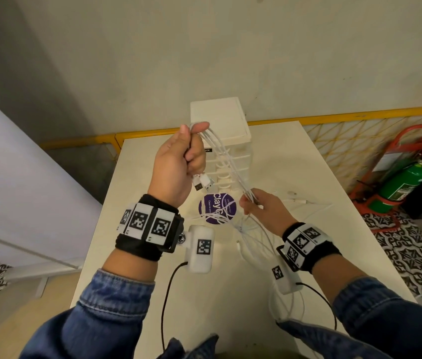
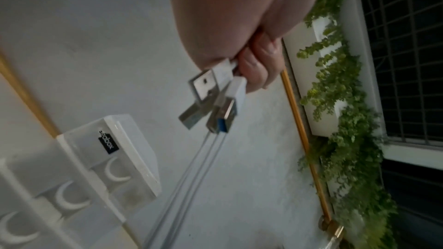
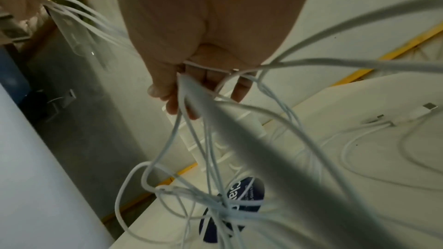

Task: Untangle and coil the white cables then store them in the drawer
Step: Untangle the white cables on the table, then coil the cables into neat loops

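My left hand [image 1: 186, 151] is raised above the table and grips a bundle of white cables [image 1: 226, 161]. Their USB plugs [image 1: 203, 182] stick out below the fist, and those USB plugs [image 2: 213, 99] fill the left wrist view. The strands run down and right to my right hand [image 1: 256, 203], which pinches them lower down. Below that hand the white cables [image 3: 215, 204] hang in a tangled knot over the table. The white drawer unit [image 1: 226, 141] stands at the table's back, behind the cables, with its drawers pushed in.
A round purple label [image 1: 217, 208] lies on the white table [image 1: 308, 177] under the tangle. Another loose white cable [image 1: 305, 202] with a plug lies at the right. A green fire extinguisher [image 1: 406, 185] stands on the floor beyond the table's right edge.
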Motion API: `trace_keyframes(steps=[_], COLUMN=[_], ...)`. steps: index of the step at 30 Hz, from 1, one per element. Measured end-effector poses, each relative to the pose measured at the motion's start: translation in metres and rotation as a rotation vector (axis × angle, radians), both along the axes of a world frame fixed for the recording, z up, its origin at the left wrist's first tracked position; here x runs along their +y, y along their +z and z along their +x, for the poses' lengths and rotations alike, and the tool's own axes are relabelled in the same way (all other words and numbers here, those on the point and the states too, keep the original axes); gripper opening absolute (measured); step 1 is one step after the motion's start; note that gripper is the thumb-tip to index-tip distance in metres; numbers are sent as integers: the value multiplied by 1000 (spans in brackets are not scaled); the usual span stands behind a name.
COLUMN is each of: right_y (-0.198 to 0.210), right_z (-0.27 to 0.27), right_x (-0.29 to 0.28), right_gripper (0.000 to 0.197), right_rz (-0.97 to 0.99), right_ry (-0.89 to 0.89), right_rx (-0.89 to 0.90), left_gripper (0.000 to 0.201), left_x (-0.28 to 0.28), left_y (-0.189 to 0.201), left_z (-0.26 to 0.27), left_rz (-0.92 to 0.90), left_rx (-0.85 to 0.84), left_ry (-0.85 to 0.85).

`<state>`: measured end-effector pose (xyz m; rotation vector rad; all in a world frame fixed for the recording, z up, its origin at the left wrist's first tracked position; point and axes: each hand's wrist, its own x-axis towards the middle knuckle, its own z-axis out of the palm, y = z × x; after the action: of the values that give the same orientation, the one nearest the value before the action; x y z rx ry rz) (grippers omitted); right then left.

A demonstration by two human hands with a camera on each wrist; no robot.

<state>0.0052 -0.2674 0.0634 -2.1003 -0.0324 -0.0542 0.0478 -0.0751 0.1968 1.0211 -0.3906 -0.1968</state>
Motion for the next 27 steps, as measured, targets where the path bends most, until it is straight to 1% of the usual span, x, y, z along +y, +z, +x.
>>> trace_keyframes(steps=[2, 4, 7, 8, 11, 13, 15, 16, 18, 20, 23, 25, 27], right_y=[-1, 0, 1, 1, 1, 5, 12, 15, 21, 24, 24, 28, 36], right_z=[-1, -1, -2, -3, -6, -8, -11, -12, -14, -16, -17, -15, -11], right_x=[5, 12, 26, 31, 42, 43, 40, 39, 35, 33, 30, 24, 18], right_gripper=[20, 30, 28, 28, 29, 26, 24, 24, 23, 22, 20, 16, 12], right_rz=[-41, -163, -424, -484, -564, -534, -481, -460, -425, -378, -338, -307, -253], right_ry=[-8, 15, 156, 210, 335, 382, 413, 427, 443, 434, 376, 316, 277], right_rx=[-43, -90, -104, -99, -113, -150, -199, -234, -317, -376, -399, -401, -389], left_gripper=[33, 33, 44, 46, 45, 43, 39, 35, 30, 33, 26, 24, 21], left_x=[-3, -8, -20, -23, -31, -31, -26, -23, -19, -17, -15, -14, -13], left_y=[1, -1, -5, -7, -15, -23, -32, -37, -49, -60, -69, -68, -63], left_z=[2, 2, 1, 0, 2, 7, 14, 17, 20, 21, 17, 10, 0], left_rz=[-43, -49, -60, -60, 5, 156, 362, 453, 631, 836, 1095, 1132, 1083], left_rx=[0, -7, 11, 17, -4, -83, -210, -272, -367, -408, -389, -266, -136], left_ry=[-24, -52, -92, -100, -56, 38, 132, 147, 111, 53, -85, -213, -337])
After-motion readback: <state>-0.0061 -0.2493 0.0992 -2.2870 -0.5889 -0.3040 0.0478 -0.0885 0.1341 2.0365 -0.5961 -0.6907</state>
